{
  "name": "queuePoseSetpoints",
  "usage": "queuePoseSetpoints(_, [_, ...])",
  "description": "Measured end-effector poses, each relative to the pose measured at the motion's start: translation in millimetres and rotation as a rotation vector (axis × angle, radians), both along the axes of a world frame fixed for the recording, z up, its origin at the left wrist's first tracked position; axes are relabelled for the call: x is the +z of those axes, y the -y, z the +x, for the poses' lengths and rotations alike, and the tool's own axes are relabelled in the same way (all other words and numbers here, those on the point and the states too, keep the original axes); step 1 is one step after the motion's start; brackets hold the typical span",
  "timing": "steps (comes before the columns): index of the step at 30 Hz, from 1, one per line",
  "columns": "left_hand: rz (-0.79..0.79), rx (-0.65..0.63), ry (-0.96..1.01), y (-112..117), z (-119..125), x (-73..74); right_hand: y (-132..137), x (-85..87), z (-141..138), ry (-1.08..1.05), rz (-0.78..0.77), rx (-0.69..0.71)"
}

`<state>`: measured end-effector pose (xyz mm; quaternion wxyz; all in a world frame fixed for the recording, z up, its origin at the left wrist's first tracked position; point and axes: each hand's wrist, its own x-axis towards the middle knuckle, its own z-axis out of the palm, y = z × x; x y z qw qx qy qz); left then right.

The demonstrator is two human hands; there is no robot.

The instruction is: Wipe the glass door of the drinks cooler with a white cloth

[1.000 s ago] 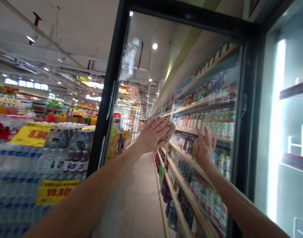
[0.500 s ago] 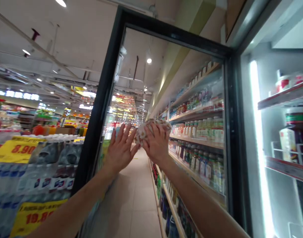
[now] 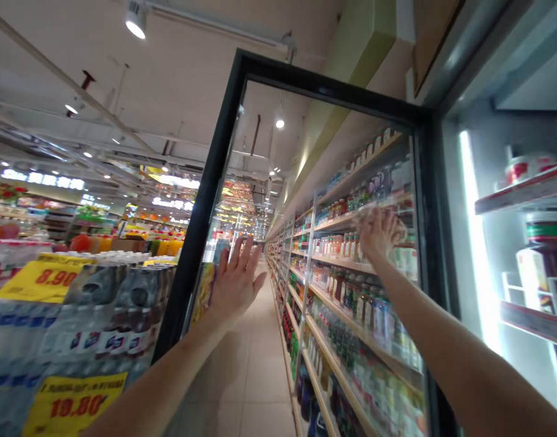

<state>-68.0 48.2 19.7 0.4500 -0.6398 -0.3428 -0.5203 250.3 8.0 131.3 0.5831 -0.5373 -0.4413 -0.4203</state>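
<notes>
A glass cooler door with a black frame stands swung outward before me. My left hand lies flat against the left part of the glass, fingers spread, holding nothing. On the right part of the pane, my right hand presses a light patterned cloth to the glass. Motion smears that hand and the cloth, and the fingers cover part of the cloth.
To the right is the lit cooler interior, with a dark bottle on a shelf. Bottle-filled shelves show through the glass. At left stand packs of bottled drinks with yellow price signs. A tiled floor runs ahead.
My right hand has swept the cloth rightward and slightly up across the glass, away from my left hand. My left hand stays on the pane; the view has tilted up a little.
</notes>
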Motion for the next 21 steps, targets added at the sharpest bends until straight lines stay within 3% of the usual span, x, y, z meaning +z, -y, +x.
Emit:
queuePoseSetpoints(3, [0.018, 0.005, -0.002, -4.8, -0.2, -0.6, -15.4, -2.6, -80.1, 0.452, -0.114, 0.027])
queuePoseSetpoints(5, [0.033, 0.002, -0.006, -7.1, -1.0, -0.6, -21.2, -1.2, -115.0, 0.73, -0.18, 0.055])
queuePoseSetpoints(7, [0.039, -0.004, -0.01, -8.5, -1.5, -0.7, -18.5, 4.1, -112.5, 0.789, -0.213, 0.063])
queuePoseSetpoints(8, [0.039, -0.005, -0.009, -9.0, -1.5, -0.8, -14.0, 7.3, -97.4, 0.694, -0.209, 0.056])
queuePoseSetpoints(11, [0.017, 0.001, -0.003, -10.0, -0.3, -1.4, 4.7, 16.3, -27.3, 0.106, -0.121, 0.004])
queuePoseSetpoints(14, [-0.008, 0.011, 0.005, -10.8, 1.5, -1.8, 15.6, 17.5, 11.6, -0.129, -0.053, -0.034])
queuePoseSetpoints(17, [-0.007, 0.011, 0.01, -11.9, 1.7, -1.6, 8.5, -1.3, -22.1, -0.024, -0.071, -0.021])
queuePoseSetpoints(21, [0.014, 0.005, 0.005, -14.3, -0.3, -0.8, -11.4, -47.7, -100.9, 0.486, -0.181, 0.049])
